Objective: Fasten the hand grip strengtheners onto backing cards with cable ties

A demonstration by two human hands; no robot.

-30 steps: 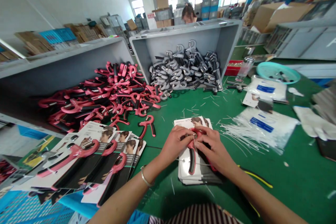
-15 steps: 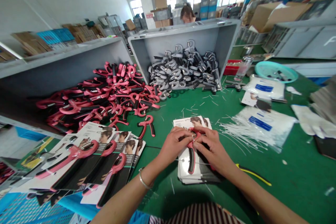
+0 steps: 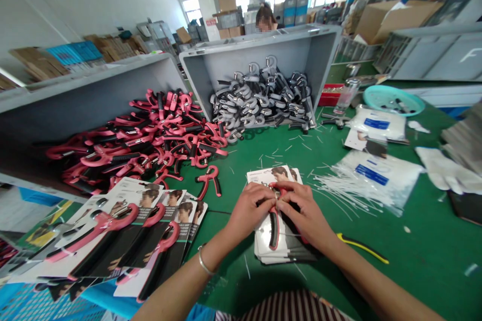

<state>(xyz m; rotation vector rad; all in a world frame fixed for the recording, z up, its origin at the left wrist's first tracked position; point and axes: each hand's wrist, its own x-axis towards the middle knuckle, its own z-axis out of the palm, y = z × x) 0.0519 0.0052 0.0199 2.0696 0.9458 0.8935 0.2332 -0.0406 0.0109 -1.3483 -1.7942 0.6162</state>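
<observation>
A pink and black hand grip exerciser (image 3: 274, 233) lies on a stack of printed backing cards (image 3: 259, 176) in front of me. My left hand (image 3: 251, 208) is closed at the grip's upper part, its thumb and fingers pinched together. From the other side my right hand (image 3: 308, 213) is closed there too, the fingertips of both hands meeting near the metal spring. Whether a thin tie is between the fingertips is too small to tell. Much of the grip's upper part is hidden under the fingers.
Pink grips (image 3: 165, 125) spill from a grey crate at left; grey grips (image 3: 259, 100) fill another behind. Carded grips (image 3: 124, 230) are piled at left. White cable ties (image 3: 339, 190), a yellow-handled tool (image 3: 363, 248) and a turquoise bowl (image 3: 393, 99) are at right. A person sits beyond.
Both hands stay at the grip's upper part, with only a slight shift of the fingers. The whole view has moved slightly; the grip and cards remain in place.
</observation>
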